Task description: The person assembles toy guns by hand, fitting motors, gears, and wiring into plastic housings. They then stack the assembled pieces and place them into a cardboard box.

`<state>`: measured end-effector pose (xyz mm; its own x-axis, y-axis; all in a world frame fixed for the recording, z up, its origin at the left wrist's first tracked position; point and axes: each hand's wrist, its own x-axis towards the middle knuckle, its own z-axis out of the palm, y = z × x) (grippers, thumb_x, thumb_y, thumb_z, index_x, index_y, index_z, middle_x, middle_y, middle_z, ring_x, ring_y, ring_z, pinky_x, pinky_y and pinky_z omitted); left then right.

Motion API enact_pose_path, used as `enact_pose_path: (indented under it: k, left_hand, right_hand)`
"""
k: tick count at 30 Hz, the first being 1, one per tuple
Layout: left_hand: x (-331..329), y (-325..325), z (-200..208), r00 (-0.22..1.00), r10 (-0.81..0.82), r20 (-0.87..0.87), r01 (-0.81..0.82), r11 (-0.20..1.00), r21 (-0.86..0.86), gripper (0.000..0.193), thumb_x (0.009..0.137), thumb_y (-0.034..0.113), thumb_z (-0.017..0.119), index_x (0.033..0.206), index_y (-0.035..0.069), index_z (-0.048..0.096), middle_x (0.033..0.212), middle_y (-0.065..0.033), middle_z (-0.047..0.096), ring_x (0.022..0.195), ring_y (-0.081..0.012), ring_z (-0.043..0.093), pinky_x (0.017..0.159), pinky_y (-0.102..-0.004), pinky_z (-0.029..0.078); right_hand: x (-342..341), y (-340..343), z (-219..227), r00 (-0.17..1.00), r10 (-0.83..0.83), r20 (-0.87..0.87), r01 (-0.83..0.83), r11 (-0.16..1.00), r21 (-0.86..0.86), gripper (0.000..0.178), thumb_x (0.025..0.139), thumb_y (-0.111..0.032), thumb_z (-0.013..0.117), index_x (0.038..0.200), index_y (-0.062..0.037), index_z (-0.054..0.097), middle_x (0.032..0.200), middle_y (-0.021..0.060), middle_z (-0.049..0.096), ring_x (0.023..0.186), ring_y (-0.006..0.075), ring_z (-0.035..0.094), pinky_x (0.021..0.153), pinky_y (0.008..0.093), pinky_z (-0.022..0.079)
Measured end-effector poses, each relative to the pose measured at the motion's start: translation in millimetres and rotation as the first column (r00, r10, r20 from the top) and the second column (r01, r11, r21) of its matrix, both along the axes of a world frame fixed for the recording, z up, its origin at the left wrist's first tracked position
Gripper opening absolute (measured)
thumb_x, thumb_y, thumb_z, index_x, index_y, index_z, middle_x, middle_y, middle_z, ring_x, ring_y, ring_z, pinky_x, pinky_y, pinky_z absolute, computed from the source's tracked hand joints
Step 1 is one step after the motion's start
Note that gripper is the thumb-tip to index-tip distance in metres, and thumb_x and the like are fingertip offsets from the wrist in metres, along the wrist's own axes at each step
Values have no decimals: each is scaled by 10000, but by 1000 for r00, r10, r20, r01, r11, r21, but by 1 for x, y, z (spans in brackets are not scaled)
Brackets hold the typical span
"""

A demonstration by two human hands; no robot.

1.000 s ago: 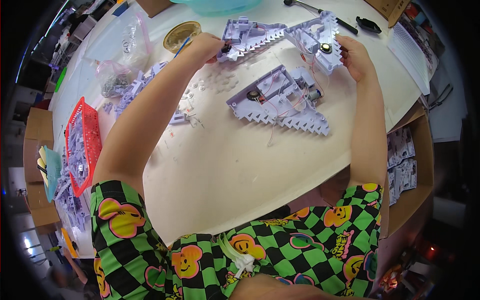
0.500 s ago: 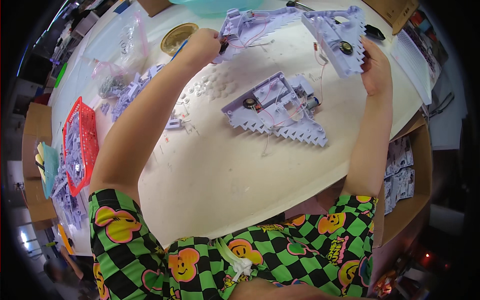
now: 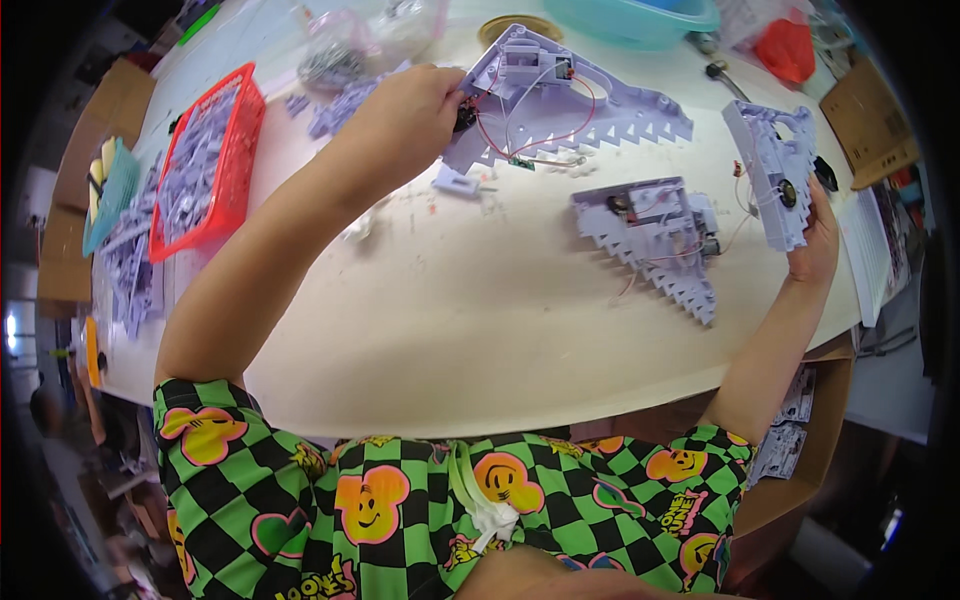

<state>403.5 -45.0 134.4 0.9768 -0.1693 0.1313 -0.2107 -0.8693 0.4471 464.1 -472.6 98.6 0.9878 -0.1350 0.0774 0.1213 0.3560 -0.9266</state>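
Note:
My left hand (image 3: 425, 115) is closed on the left end of a lavender plastic toy shell half (image 3: 625, 115) with a saw-toothed edge. Red and white wires loop across its inside, and a small green circuit board (image 3: 520, 163) hangs at its lower edge. At the right, my right hand (image 3: 820, 240) grips the outer side of a second shell half (image 3: 765, 165), which carries a round speaker (image 3: 787, 193); most of its fingers are behind the shell. Between them a third wired shell half (image 3: 655, 235) lies on the table, touched by neither hand.
A red basket (image 3: 247, 150) of lavender parts stands at the left, beside a teal basket (image 3: 122, 185). Bagged screws (image 3: 335, 62), a brass-coloured dish (image 3: 520, 25) and a turquoise basin (image 3: 620, 25) line the far side. A cardboard box (image 3: 815, 450) sits below the table's right edge.
My view has shifted, so the table's things appear farther right. The left hand's shell half is raised nearer and shows more of its inside. My right hand has come nearer with its shell half.

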Motion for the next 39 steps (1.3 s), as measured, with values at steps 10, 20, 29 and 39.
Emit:
enact_pose_path:
  k: [10,20,29,39]
  left_hand:
    - [-101,48,-20,994,108,5,-108,994,4,191,854,42,438,1007,-39,520,781,-116,492,671,-209,489,631,-283,400]
    - [-174,68,-47,952,300,-56,-301,953,-10,149,819,38,428,919,-1,531,814,-172,520,758,-346,514,679,-384,415]
    - [-192,76,-74,917,399,-1,-398,916,-50,236,847,63,443,1062,9,524,866,-147,527,744,-278,524,678,-316,419]
    - [-172,42,-35,890,326,318,-266,939,-219,282,810,23,531,1090,40,566,975,-60,553,700,-98,477,631,-205,409]
  right_hand:
    - [-19,28,-7,969,234,-83,-240,967,-80,332,904,-142,396,1169,47,459,1145,123,515,1036,185,507,902,302,385]
    - [-60,124,-8,905,336,-262,-360,932,-47,374,872,-111,413,1180,100,423,1183,166,489,1095,197,469,961,305,333]
    - [-47,146,-20,694,704,-152,-716,696,-48,284,886,-120,389,1096,46,483,1009,60,558,916,104,524,807,230,400]
    - [-52,157,2,729,676,-113,-685,713,-150,209,878,-176,458,992,-13,520,854,-4,586,729,27,539,655,161,418]
